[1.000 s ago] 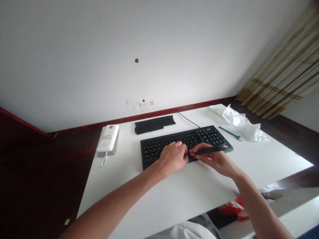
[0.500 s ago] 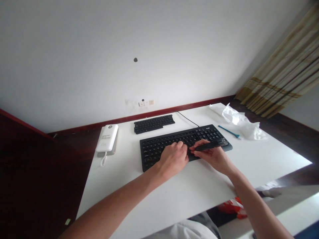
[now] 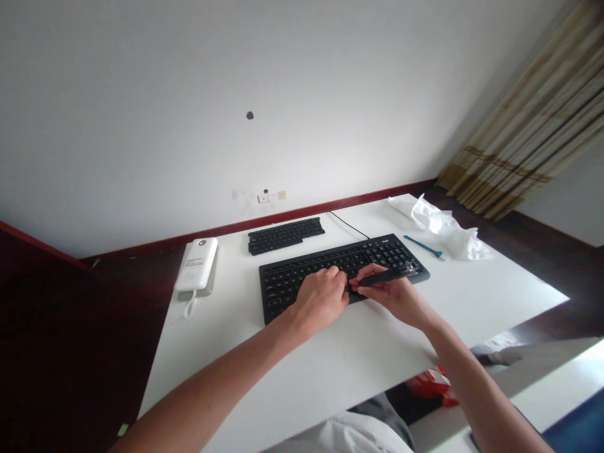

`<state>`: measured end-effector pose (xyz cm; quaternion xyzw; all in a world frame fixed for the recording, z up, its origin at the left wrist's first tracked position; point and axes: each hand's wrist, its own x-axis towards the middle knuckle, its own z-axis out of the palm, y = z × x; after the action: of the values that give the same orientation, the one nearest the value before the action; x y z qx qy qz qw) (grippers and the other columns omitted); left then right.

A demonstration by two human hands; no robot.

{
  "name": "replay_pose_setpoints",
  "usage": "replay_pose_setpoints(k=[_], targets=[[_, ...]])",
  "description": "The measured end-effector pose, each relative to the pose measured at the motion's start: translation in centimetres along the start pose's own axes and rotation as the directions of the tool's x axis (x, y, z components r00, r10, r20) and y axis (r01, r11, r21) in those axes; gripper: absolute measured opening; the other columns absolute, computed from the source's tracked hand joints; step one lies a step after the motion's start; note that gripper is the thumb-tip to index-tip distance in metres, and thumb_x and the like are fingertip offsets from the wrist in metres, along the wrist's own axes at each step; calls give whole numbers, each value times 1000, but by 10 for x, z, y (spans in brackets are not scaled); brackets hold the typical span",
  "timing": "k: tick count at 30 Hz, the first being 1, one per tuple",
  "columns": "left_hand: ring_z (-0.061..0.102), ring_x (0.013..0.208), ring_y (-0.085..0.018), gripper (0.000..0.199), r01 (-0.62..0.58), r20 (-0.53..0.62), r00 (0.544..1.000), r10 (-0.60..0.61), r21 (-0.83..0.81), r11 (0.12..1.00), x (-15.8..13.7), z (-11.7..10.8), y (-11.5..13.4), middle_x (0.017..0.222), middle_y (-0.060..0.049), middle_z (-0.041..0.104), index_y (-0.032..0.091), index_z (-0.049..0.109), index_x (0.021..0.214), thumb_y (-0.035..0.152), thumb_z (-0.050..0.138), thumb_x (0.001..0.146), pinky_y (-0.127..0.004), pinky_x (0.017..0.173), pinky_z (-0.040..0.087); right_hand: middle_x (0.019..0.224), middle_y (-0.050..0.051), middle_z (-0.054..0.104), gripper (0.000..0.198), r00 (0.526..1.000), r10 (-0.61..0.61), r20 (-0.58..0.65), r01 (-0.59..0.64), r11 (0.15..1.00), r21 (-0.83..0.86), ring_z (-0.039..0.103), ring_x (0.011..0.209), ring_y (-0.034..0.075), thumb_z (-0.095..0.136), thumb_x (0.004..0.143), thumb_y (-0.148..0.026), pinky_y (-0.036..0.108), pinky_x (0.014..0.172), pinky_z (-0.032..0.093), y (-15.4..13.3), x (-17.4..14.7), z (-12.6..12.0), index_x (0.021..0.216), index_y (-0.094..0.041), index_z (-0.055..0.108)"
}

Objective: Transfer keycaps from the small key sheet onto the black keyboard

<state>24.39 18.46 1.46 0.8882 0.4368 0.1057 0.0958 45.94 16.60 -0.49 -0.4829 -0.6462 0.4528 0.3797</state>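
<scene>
A black keyboard (image 3: 283, 286) lies at a slant on the white table. My left hand (image 3: 323, 294) rests on its lower middle with the fingers curled down; what is under the fingertips, if anything, is hidden. Close beside it, my right hand (image 3: 391, 296) pinches a slim black brush-like tool (image 3: 384, 277). One end of this tool points down at the keys near my left fingertips. Its other end, wider and partly see-through, extends over the keyboard's right part.
Behind the keyboard lies a loose black key panel (image 3: 285, 236), with a cable (image 3: 349, 223) nearby. On the right are a blue stick-like tool (image 3: 425, 246) and a crumpled white plastic bag (image 3: 443, 226). A white power bank (image 3: 197, 264) sits on a flat grey object at the left.
The view has shifted slightly, so everything on the table appears a little further left. Both hands keep nearly the same place on the keyboard, and the black tool stays in my right hand.
</scene>
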Motion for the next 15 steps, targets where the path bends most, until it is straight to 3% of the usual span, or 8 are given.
replay_pose_setpoints(k=[9, 15], targets=[[70, 97, -21, 17, 43, 61, 997, -38, -82, 996, 2, -3, -8, 105, -3, 70, 23, 70, 107, 34, 63, 95, -31, 85, 58, 99, 6, 76, 27, 977, 15, 214, 3, 996, -85, 72, 91, 24, 74, 89, -44, 36, 80, 59, -24, 16, -9, 104, -22, 69], [70, 96, -22, 18, 34, 44, 999, -30, -93, 995, 1, -3, -8, 105, -5, 71, 23, 69, 108, 35, 64, 95, -32, 86, 57, 89, 5, 77, 31, 987, 86, 136, -83, 996, -22, 74, 86, 26, 78, 82, -46, 37, 78, 62, -19, 17, 0, 101, -23, 68]])
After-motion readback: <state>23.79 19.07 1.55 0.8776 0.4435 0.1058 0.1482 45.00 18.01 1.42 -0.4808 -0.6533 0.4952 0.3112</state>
